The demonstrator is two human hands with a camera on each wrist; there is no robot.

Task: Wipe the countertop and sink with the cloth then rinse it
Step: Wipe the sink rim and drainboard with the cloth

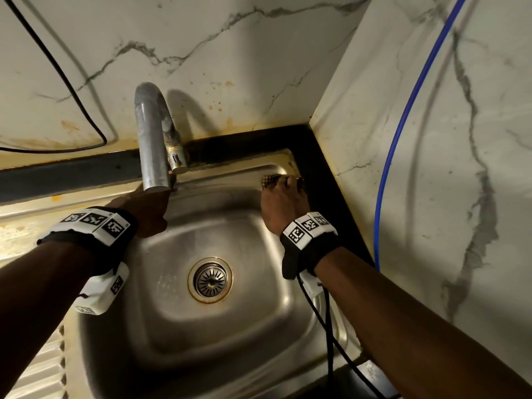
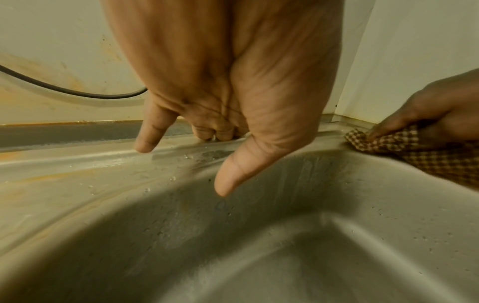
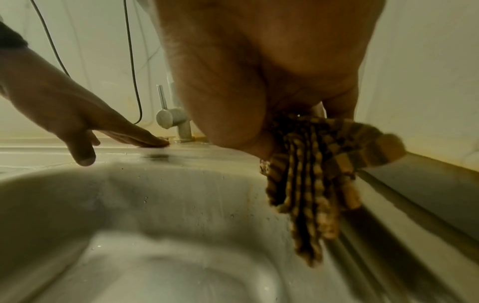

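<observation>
The steel sink (image 1: 230, 341) fills the head view, with a black countertop strip (image 1: 72, 174) behind it. My right hand (image 1: 283, 205) grips a brown checked cloth (image 1: 270, 180) against the sink's back right corner rim. In the right wrist view the cloth (image 3: 311, 184) bunches under the right hand (image 3: 259, 71) and hangs over the basin edge. My left hand (image 1: 146, 208) rests on the back rim under the tap spout (image 1: 151, 133). Its straight fingertips (image 3: 155, 143) touch the rim near the tap base and hold nothing. The thumb (image 2: 233, 174) points down over the basin.
The drain (image 1: 210, 280) sits in the basin's middle. The tap's lever (image 3: 171, 117) stands behind the rim. A black cable (image 1: 57, 70) loops on the back wall; a blue hose (image 1: 403, 133) runs down the right marble wall. A ribbed drainboard (image 1: 37, 370) lies left.
</observation>
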